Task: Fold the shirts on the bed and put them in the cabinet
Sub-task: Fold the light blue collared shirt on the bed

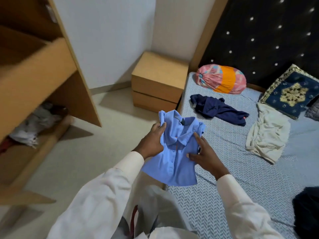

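Note:
A folded light blue polo shirt is held in the air over the bed's left edge. My left hand grips its left side with the thumb on top. My right hand holds its right side, thumb on the front and fingers behind. On the bed lie a crumpled navy shirt and an unfolded cream garment. The open wooden cabinet stands at the left, with a few clothes on its lower shelf.
A wooden nightstand sits between cabinet and bed by the wall. A pink and orange bundle and a dark blue patterned pillow lie near the headboard. A dark item shows at the bed's right edge. Pale floor lies between me and the cabinet.

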Demonstrator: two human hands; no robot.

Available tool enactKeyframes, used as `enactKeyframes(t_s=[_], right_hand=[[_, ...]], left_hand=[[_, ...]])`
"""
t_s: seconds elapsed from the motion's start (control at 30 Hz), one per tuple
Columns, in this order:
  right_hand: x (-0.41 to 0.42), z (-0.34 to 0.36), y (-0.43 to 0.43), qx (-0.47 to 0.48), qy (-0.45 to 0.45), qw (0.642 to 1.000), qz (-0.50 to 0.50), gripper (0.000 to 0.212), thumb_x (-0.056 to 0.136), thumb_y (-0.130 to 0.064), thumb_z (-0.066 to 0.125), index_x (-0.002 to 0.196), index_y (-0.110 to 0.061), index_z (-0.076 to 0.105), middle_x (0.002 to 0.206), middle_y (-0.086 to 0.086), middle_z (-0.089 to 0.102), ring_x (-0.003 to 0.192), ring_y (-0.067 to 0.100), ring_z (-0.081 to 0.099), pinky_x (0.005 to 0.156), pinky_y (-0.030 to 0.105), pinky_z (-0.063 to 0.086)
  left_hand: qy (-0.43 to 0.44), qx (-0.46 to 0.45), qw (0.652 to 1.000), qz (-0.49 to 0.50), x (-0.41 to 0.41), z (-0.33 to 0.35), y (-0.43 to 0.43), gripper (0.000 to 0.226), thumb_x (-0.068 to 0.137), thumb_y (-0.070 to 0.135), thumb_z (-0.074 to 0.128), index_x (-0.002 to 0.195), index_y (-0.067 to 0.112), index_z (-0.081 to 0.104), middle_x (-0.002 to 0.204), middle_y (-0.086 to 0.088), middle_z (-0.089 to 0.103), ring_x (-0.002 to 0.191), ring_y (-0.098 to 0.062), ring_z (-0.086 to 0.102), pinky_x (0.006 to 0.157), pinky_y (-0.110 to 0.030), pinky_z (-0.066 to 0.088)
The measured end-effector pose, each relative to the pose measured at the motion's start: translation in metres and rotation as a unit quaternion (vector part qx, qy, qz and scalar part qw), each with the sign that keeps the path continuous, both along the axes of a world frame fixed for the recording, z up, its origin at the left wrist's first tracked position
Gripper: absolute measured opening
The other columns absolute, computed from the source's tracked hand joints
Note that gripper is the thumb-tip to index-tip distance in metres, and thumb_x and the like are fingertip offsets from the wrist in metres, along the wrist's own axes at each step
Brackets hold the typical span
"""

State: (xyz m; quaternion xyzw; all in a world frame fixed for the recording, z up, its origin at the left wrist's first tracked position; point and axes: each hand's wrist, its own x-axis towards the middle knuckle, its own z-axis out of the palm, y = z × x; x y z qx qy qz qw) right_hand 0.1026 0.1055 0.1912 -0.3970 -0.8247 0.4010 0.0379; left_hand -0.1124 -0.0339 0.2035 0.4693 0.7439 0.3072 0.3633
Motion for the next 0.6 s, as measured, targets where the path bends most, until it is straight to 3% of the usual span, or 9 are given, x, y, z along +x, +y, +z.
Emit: enactKeyframes(t_s=[0.1,0.2,0.3,0.4,0.5,0.6], right_hand=[[-0.030,0.053,-0.009,0.008,0.004,0.999,0.036,0.088,0.083,0.001,0.070,0.157,-0.014,0.024,0.156,0.008,0.032,0.139,0.023,0.040,0.101,0.033,0.042],[-0.067,0.105,-0.016,0.018,0.015,0.997,0.072,0.083,0.084,0.007,0.061,0.156,-0.013,0.027,0.154,0.009,0.034,0.132,0.021,0.046,0.094,0.026,0.042],[-0.115,0.144,-0.024,0.026,0.038,0.993,0.111,0.082,0.082,0.010,0.057,0.156,-0.014,0.029,0.153,0.000,0.032,0.139,0.020,0.040,0.096,0.021,0.039],[-0.170,0.172,-0.033,0.028,0.057,0.987,0.145,0.086,0.080,0.009,0.057,0.156,-0.020,0.029,0.147,-0.012,0.030,0.127,0.002,0.038,0.085,0.002,0.039],[-0.225,0.191,-0.042,0.031,0.091,0.979,0.183,0.086,0.080,0.010,0.059,0.155,-0.023,0.030,0.144,-0.014,0.031,0.114,-0.015,0.032,0.079,-0.007,0.033],[-0.284,0.204,-0.054,0.047,0.121,0.964,0.230,0.086,0.083,0.007,0.060,0.154,-0.030,0.028,0.147,-0.020,0.027,0.124,-0.014,0.029,0.086,-0.007,0.029]], left_hand=[[0.017,-0.015,0.999,0.036,-0.019,0.048,-0.024,0.094,0.078,-0.002,0.049,0.156,0.037,0.013,0.156,0.020,0.010,0.122,-0.020,0.052,0.091,-0.043,0.052],[0.042,-0.015,0.996,0.075,-0.042,0.092,-0.042,0.096,0.077,-0.002,0.048,0.155,0.040,0.011,0.156,0.020,0.009,0.115,-0.025,0.057,0.085,-0.044,0.053],[0.077,-0.017,0.988,0.135,-0.068,0.127,-0.060,0.093,0.082,-0.002,0.049,0.155,0.040,0.010,0.159,0.018,0.006,0.112,-0.025,0.057,0.071,-0.031,0.047],[0.099,0.001,0.976,0.193,-0.098,0.151,-0.082,0.094,0.084,-0.004,0.047,0.155,0.044,0.007,0.160,0.021,0.002,0.105,-0.023,0.059,0.065,-0.029,0.043],[0.124,0.031,0.960,0.247,-0.133,0.168,-0.107,0.095,0.084,-0.004,0.048,0.154,0.045,0.007,0.161,0.020,0.003,0.106,-0.020,0.059,0.073,-0.034,0.050],[0.166,0.070,0.938,0.295,-0.172,0.181,-0.133,0.094,0.083,-0.007,0.051,0.157,0.036,0.012,0.162,0.012,0.009,0.126,-0.015,0.050,0.085,-0.035,0.052]])
